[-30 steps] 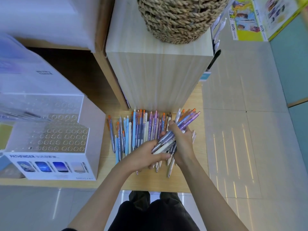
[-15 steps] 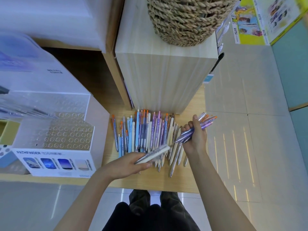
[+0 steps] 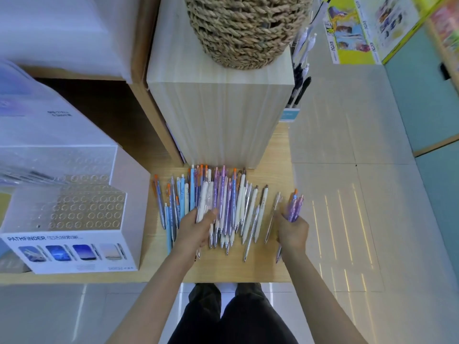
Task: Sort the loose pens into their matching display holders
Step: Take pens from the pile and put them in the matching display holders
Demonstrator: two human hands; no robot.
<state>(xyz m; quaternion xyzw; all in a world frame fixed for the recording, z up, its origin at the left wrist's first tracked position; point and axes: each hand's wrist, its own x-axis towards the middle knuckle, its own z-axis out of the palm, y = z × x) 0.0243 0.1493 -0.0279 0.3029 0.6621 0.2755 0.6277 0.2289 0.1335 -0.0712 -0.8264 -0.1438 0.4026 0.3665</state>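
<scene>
The left hand (image 3: 196, 229) covered the lower ends of several pens in the row of pens (image 3: 233, 202). Its fingers were out of sight and the white pen (image 3: 204, 199) under its thumb was smeared by motion, so the grip could not be told. The right hand (image 3: 291, 230) hid the middles of the purple pens (image 3: 294, 207) it gripped; their number was unclear. The display holder (image 3: 131, 199) ran off the left edge, its back tier blurred and its small print unreadable. The woven basket (image 3: 248, 28) was cut by the top edge. The wooden block (image 3: 218, 115) hid part of the dark pens (image 3: 301, 88) behind it.
</scene>
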